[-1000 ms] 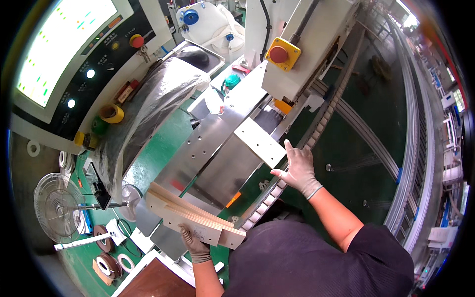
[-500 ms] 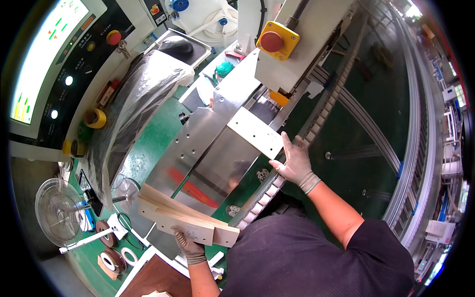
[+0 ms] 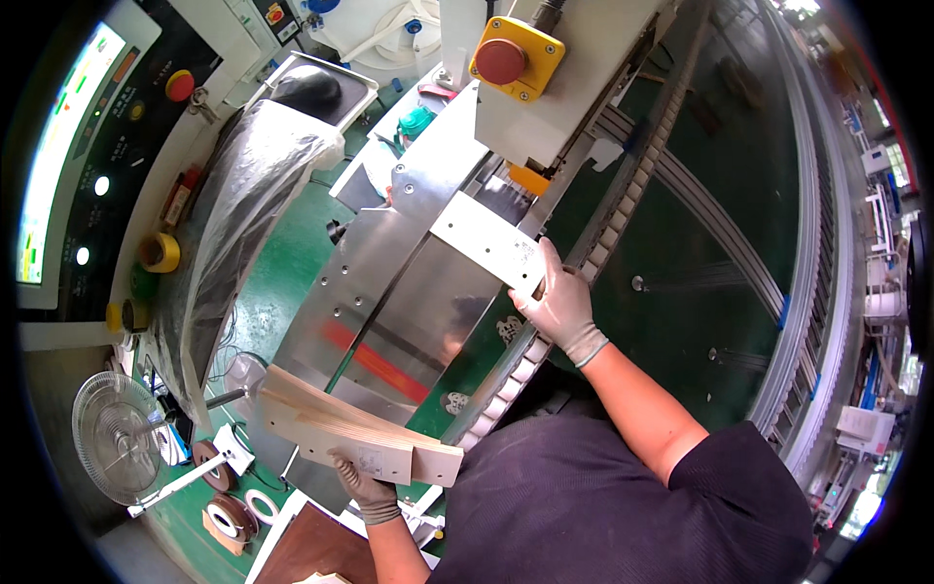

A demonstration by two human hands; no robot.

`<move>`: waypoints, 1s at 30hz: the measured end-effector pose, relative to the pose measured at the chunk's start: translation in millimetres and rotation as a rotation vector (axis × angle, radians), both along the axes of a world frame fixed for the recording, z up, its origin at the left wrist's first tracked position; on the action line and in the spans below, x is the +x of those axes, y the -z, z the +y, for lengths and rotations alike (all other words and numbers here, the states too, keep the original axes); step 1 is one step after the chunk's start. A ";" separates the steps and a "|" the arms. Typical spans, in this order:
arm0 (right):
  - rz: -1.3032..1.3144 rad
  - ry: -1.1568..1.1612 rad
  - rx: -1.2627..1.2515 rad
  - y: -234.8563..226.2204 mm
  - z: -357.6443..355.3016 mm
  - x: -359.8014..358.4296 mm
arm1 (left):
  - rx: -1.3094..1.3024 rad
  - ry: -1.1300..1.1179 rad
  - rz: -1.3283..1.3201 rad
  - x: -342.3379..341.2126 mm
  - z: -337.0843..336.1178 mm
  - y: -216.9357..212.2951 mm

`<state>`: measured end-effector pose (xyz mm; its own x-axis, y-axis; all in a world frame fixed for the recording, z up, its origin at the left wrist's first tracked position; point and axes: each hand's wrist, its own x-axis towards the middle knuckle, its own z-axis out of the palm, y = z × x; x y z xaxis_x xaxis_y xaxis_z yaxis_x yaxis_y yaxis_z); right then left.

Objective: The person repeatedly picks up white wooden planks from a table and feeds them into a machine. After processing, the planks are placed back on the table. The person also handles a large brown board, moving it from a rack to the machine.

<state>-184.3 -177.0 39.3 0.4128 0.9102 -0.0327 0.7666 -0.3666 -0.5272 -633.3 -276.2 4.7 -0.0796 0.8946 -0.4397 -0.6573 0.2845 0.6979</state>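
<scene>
My left hand [image 3: 365,490], in a dark glove, grips the near edge of a stack of pale wooden boards [image 3: 341,431] resting at the near end of a shiny metal machine table [image 3: 418,282]. My right hand [image 3: 557,303], in a grey glove, rests with fingers spread on the corner of a metal guide plate [image 3: 484,242] beside the toothed conveyor track [image 3: 555,311]. A red line of light [image 3: 375,360] lies across the metal table between the boards and the plate.
A yellow box with a red stop button [image 3: 511,56] sits on the machine head above. Left are a plastic-wrapped roll [image 3: 229,209], a control panel with a screen [image 3: 58,146], a small fan [image 3: 119,436] and tape rolls [image 3: 229,516] on the green floor.
The view has shifted downward and the boards sit slightly lower in the picture. My right hand has slid along the guide plate's corner. Both hands keep their holds.
</scene>
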 end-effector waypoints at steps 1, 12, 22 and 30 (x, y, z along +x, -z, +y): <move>-0.020 -0.004 0.001 2.0 1.5 5.1 | -0.010 -0.010 0.011 1.2 0.6 -1.0; -0.024 0.010 0.114 9.7 33.0 80.3 | -0.082 -0.020 0.128 8.0 3.5 -9.8; 0.029 0.069 0.061 13.6 69.0 177.5 | -0.192 -0.090 0.163 -5.5 6.1 7.4; 0.071 0.111 -0.018 26.2 103.5 272.4 | -0.224 -0.157 0.756 15.3 -2.4 0.4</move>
